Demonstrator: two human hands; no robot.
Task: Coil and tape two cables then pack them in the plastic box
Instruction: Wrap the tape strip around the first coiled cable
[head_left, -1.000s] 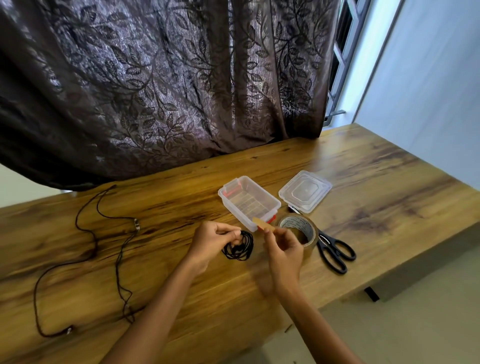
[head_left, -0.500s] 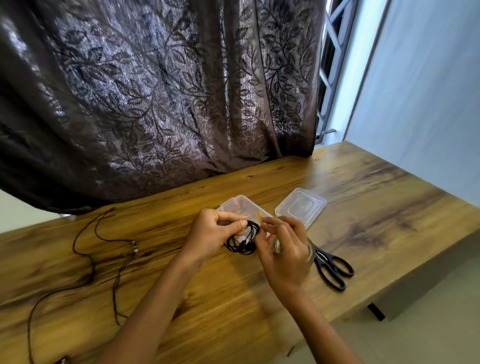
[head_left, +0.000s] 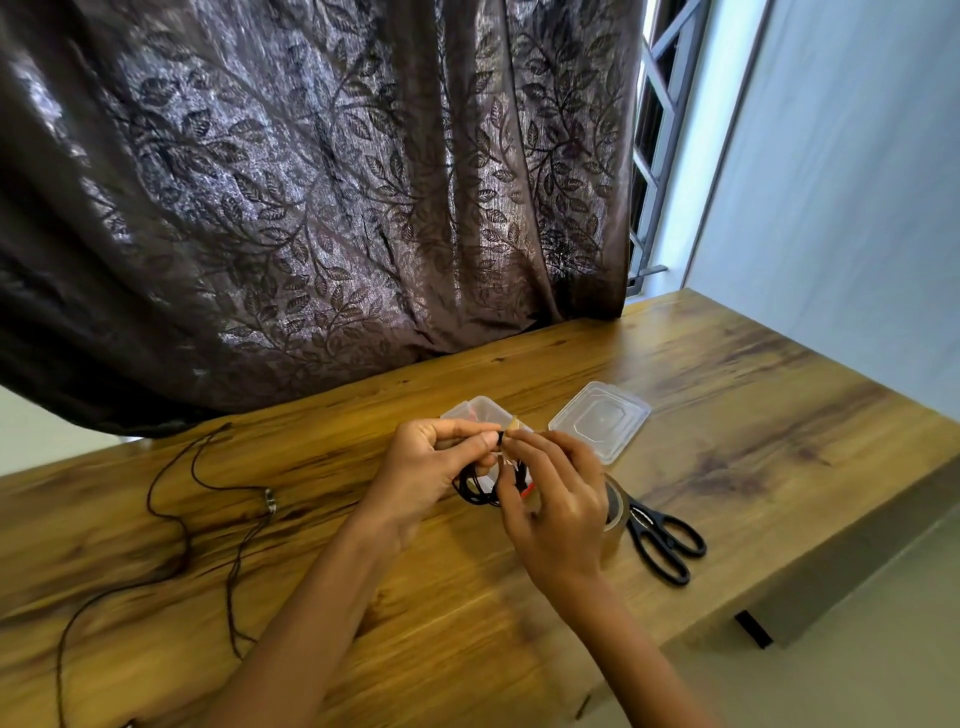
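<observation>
Thumb and forefinger of your left hand (head_left: 431, 467) pinch the thin black coiled cable (head_left: 475, 491) above the wooden table (head_left: 727, 415), loops hanging down; your right hand (head_left: 556, 499) has its grip pinching a tan tape strip (head_left: 514, 427).

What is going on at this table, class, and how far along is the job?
A person holds a coiled black cable in the left hand while the right hand pinches a strip of tape against it. The second cable lies uncoiled on the table. The plastic box stands open, lid beside it.
</observation>
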